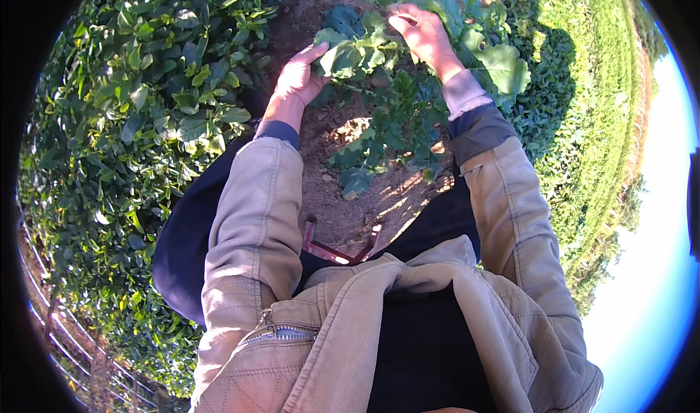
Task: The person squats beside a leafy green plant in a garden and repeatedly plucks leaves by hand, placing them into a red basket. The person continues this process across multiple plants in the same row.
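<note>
Foliage of soft, ruffled green with a pale central stalk (344, 58) spans the gap between the two hands, touching the left hand (300, 79) on its thumb side. That hand is partly closed: the thumb lies against the edge of the foliage and the other fingertips are out of sight, so a light hold seems likely, though how firm cannot be told. The right hand (428, 42), close to the stalk's other end, has its fingers bent inward and the thumb drawn near the forefinger; whether anything is pinched there cannot be made out. A broad, flat, wavy-edged green leaf (505, 68) spreads just right of its wrist, and a low plant with deeply cut, dark green leaves (397, 117) stands nearer the body, between both hands, over reddish-brown soil (321, 187).

The step in hand looks like parting leaves by touch. The next move seems to call for the left hand to steady the foliage while the right fingers settle on the stalk, sparing the thin blades.
</note>
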The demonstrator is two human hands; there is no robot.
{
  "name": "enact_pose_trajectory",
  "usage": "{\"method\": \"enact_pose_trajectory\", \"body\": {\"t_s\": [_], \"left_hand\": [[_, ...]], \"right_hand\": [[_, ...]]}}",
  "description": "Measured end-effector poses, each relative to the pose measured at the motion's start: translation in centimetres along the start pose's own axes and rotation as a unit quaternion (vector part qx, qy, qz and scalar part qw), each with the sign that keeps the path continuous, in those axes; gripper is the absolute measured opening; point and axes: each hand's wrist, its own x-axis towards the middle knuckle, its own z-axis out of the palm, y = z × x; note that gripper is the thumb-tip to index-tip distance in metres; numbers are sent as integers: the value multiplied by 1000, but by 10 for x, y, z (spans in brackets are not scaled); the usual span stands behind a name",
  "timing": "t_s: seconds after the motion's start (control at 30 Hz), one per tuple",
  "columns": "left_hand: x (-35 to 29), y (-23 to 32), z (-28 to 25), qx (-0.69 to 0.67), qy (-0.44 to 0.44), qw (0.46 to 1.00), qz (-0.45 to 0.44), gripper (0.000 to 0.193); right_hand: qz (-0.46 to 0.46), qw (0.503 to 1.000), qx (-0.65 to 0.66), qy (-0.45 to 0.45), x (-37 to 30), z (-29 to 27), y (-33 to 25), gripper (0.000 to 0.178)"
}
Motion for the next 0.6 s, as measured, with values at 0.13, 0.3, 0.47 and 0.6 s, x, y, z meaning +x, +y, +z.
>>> {"method": "enact_pose_trajectory", "body": {"t_s": [0.13, 0.3, 0.47, 0.6], "left_hand": [[-1, 3, 12, 25, 33, 999, 1, 29], [5, 13, 18, 54, -66, 996, -6, 30], [2, 22, 41, 59, -122, 991, -11, 33], [-3, 25, 55, 95, -149, 984, -17, 32]], "right_hand": [[-2, 993, 95, 76, 0, -12, 9, 32], [-226, 955, -190, 39, -62, 19, -24, 80], [-232, 925, -284, 101, -85, 61, -29, 110], [-223, 915, -292, 169, -67, 68, -8, 75]]}}
